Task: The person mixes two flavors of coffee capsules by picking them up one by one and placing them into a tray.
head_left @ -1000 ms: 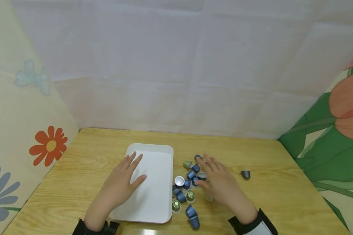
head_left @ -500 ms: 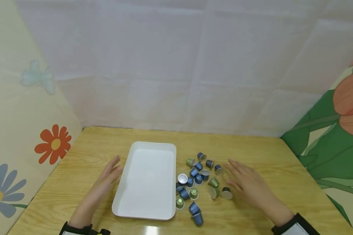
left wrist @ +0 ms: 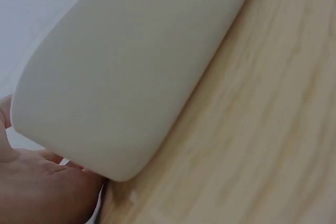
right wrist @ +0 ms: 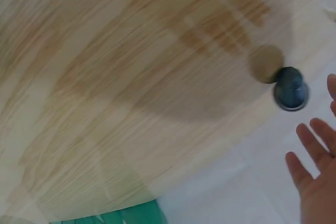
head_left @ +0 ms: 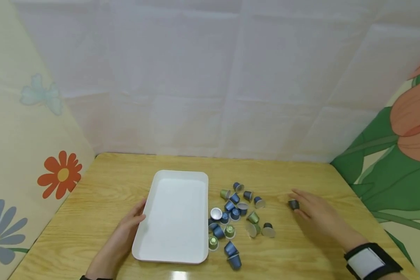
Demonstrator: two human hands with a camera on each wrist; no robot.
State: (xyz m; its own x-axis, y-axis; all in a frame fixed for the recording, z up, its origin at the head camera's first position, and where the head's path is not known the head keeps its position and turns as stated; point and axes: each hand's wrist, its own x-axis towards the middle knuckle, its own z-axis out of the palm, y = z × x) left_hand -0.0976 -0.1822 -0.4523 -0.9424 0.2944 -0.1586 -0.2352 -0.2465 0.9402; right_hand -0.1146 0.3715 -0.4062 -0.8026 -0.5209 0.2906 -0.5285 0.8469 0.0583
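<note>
My left hand rests against the left side of a white rectangular tray, its thumb at the rim. The left wrist view shows the tray's outer wall close up, with part of the left hand at its edge. Over on the right, a dark coffee capsule lies on the table between the spread thumb and fingers of my right hand. Seen from the right wrist, that capsule sits apart from the straight fingertips of the right hand.
Several blue, green and dark coffee capsules lie scattered right of the tray, among them a green capsule and a blue capsule. One capsule shows its white foil lid. The wooden table ends at a white cloth backdrop.
My left hand moves from above the tray to its left side. The right hand travels right, from over the scattered capsules to the lone dark capsule.
</note>
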